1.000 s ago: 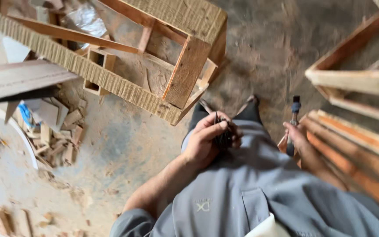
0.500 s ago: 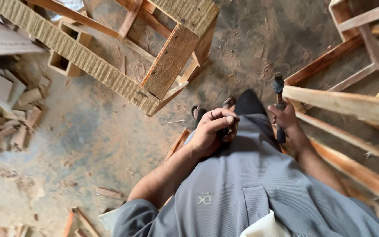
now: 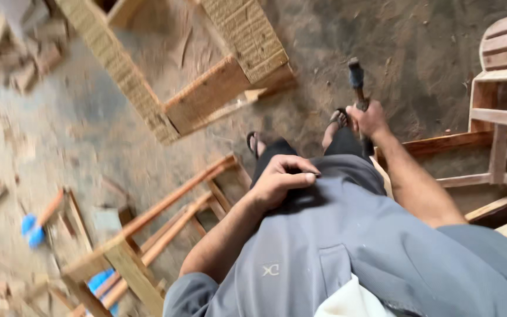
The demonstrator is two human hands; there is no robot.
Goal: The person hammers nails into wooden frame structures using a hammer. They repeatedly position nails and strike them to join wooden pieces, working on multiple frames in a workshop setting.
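1. Hammer [image 3: 356, 79]: held in the right hand [image 3: 369, 120], fingers wrapped tight round the handle, dark head pointing away from the body and out over the dirt floor [image 3: 423, 53], just above the sandalled right foot [image 3: 337, 119].
2. Left hand [image 3: 281, 179]: empty as far as can be seen, fingers bent and pressed flat against the dark trousers at the waist, below the hem of the grey shirt [image 3: 347, 240] (whether it pinches anything small there is hidden).
3. Near the feet: a low wooden frame [image 3: 165, 217] of reddish slats lies to the left, its top corner close beside the left foot [image 3: 254, 142]; more slatted frames [image 3: 500, 88] stand to the right, near the right forearm.
4. Further out: a larger frame covered in woven matting [image 3: 244, 35] lies tilted on the floor ahead, and wood offcuts [image 3: 13, 53] are scattered at the far left, blurred.
5. Risks, as a judgement: the hammer head hangs close over toes bare in open sandals, so a slack grip or a careless swing could strike the foot; the frames crowd both sides, so a step could catch a slat and trip the person; loose offcuts could roll underfoot.
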